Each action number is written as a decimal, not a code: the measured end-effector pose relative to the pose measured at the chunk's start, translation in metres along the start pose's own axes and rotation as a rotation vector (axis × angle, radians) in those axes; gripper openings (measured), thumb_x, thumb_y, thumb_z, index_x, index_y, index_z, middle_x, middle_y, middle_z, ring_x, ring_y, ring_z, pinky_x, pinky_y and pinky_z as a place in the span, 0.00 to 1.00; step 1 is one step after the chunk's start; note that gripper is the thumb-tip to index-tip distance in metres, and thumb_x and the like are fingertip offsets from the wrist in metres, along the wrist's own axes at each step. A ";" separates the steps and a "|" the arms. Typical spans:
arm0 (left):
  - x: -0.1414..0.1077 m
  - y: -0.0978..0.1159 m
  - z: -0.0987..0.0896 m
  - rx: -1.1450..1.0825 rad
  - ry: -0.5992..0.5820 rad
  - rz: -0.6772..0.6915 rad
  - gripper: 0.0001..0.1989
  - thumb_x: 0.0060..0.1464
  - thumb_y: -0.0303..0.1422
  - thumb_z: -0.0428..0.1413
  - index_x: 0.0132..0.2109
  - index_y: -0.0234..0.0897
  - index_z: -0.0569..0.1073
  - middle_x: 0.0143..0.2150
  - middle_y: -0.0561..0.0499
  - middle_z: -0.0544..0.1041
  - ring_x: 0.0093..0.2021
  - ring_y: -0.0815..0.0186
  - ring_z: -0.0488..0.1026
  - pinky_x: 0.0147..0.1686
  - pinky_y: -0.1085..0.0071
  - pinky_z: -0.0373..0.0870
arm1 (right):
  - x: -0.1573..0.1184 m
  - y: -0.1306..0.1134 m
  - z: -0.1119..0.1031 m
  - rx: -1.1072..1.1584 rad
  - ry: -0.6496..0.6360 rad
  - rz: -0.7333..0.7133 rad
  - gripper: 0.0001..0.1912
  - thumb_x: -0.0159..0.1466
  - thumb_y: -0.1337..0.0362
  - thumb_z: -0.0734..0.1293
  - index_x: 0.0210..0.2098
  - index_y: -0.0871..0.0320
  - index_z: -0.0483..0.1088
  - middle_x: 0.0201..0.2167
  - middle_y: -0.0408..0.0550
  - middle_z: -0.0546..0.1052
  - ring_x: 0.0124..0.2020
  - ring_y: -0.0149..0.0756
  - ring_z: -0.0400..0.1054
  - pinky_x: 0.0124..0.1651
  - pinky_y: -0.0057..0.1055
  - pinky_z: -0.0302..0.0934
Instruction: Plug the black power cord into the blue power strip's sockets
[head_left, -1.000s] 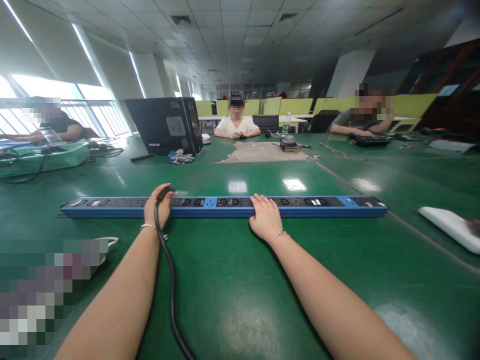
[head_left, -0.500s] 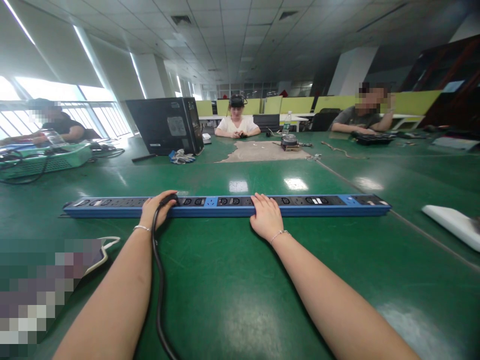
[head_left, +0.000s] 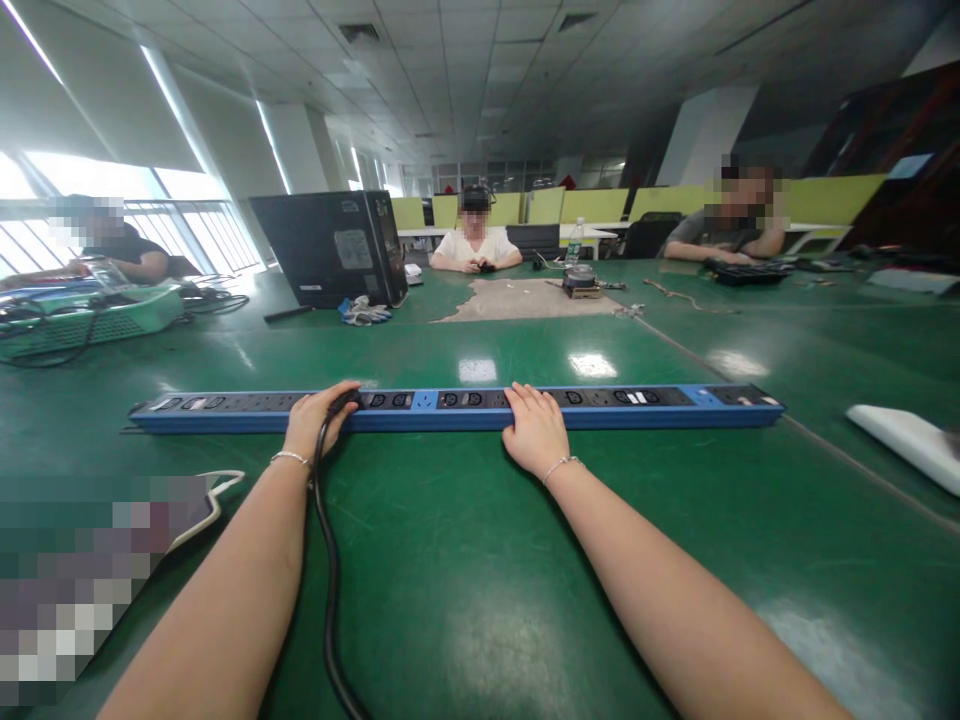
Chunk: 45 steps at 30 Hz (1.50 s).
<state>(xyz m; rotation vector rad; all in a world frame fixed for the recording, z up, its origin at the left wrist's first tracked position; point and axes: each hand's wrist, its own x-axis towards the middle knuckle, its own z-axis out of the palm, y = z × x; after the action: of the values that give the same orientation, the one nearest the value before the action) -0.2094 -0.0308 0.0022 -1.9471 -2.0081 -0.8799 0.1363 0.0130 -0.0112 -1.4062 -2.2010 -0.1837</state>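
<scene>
A long blue power strip (head_left: 465, 422) with black sockets lies across the green table (head_left: 450, 560). Near its left part, my left hand (head_left: 319, 418) is closed on the black plug (head_left: 344, 400) of a thick black cable (head_left: 330, 590), which runs down to the bottom edge. The plug is at the strip's top face; whether it sits in a socket is hidden by the fingers. My right hand (head_left: 537, 428) lies on the strip right of the middle, fingers stretched over its top and the thumb at the front side.
Behind stand a black computer case (head_left: 322, 250), gloves (head_left: 364, 311) and a round device (head_left: 580, 279). A green basket (head_left: 142, 312) with cables is at the left, a white object (head_left: 904, 445) at the right. Three people sit around the table.
The cable has shifted slightly to the right below my left hand, and that hand has moved slightly right. My right hand stays on the strip.
</scene>
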 end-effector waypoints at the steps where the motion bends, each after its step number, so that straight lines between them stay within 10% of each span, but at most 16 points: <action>1: 0.000 0.001 0.001 -0.014 0.004 -0.006 0.19 0.54 0.41 0.48 0.51 0.43 0.71 0.45 0.48 0.77 0.43 0.59 0.74 0.47 0.63 0.65 | 0.000 0.000 0.000 0.000 0.004 0.000 0.28 0.55 0.69 0.58 0.57 0.63 0.61 0.60 0.51 0.63 0.61 0.40 0.52 0.63 0.40 0.40; 10: 0.003 0.023 -0.012 -0.302 0.444 -0.288 0.18 0.54 0.39 0.50 0.50 0.39 0.70 0.45 0.48 0.76 0.43 0.62 0.72 0.46 0.65 0.68 | 0.000 -0.001 0.000 0.006 0.019 0.011 0.28 0.55 0.69 0.59 0.56 0.62 0.62 0.59 0.51 0.64 0.60 0.40 0.53 0.62 0.39 0.40; 20: 0.015 0.101 0.030 -0.291 -0.032 0.069 0.19 0.55 0.36 0.48 0.53 0.39 0.68 0.50 0.46 0.74 0.50 0.60 0.70 0.52 0.63 0.65 | 0.001 -0.001 0.000 0.013 0.014 0.019 0.28 0.55 0.69 0.59 0.56 0.62 0.62 0.59 0.50 0.64 0.61 0.40 0.52 0.62 0.38 0.40; 45: 0.014 0.104 0.026 0.028 -0.055 0.128 0.16 0.57 0.37 0.46 0.52 0.46 0.68 0.43 0.50 0.77 0.44 0.59 0.72 0.47 0.63 0.64 | 0.004 0.000 -0.003 0.077 0.012 0.055 0.30 0.54 0.73 0.57 0.57 0.62 0.61 0.58 0.49 0.66 0.59 0.38 0.55 0.61 0.36 0.42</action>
<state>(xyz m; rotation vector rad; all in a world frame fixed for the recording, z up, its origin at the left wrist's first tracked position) -0.1044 -0.0102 0.0167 -2.0787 -1.8892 -0.7724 0.1357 0.0150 -0.0072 -1.4176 -2.1335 -0.0870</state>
